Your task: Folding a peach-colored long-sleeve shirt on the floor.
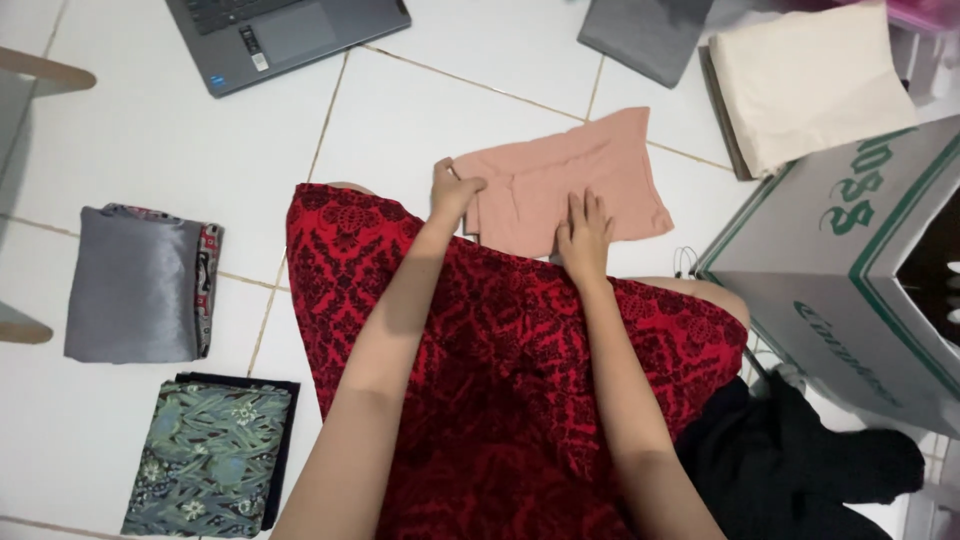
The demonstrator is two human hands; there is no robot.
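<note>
The floor [120, 130] consists of glossy white square ceramic tiles separated by thin tan grout lines [330, 110]. Lighting is even and diffuse, producing soft shadows only. A curved pale wooden furniture part [45, 70] enters at the upper left edge; a second similar part [22, 328] lies at the left edge, lower down. The tile surface shows faint reflections. No wall or window falls within view.
</note>
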